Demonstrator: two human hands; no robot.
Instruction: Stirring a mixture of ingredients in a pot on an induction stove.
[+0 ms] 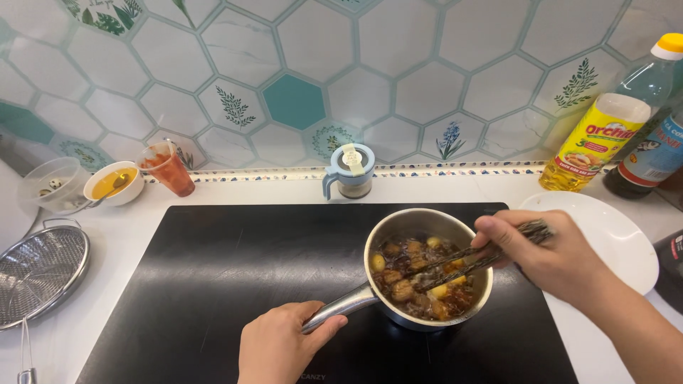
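Black cooktop point(213, 284): saucepan point(429, 267) handle is gripped by curled left hand point(277, 345), chopsticks point(484, 257) are pinched by right hand point(548, 256) over browned chunks point(420, 277), probably stew.

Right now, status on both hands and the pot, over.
Left hand gripping the pot handle. Right hand holding chopsticks, tips in the food. Pot sits on the black cooktop. White plate beside it, nothing blocking.

Brushed, shiny metal is seen on saucepan point(427, 226) & handle point(340, 307), glossy black glass on cooktop point(213, 284), fine wire mesh on strainer point(39, 274), glazed ceramic on white plate point(612, 238).
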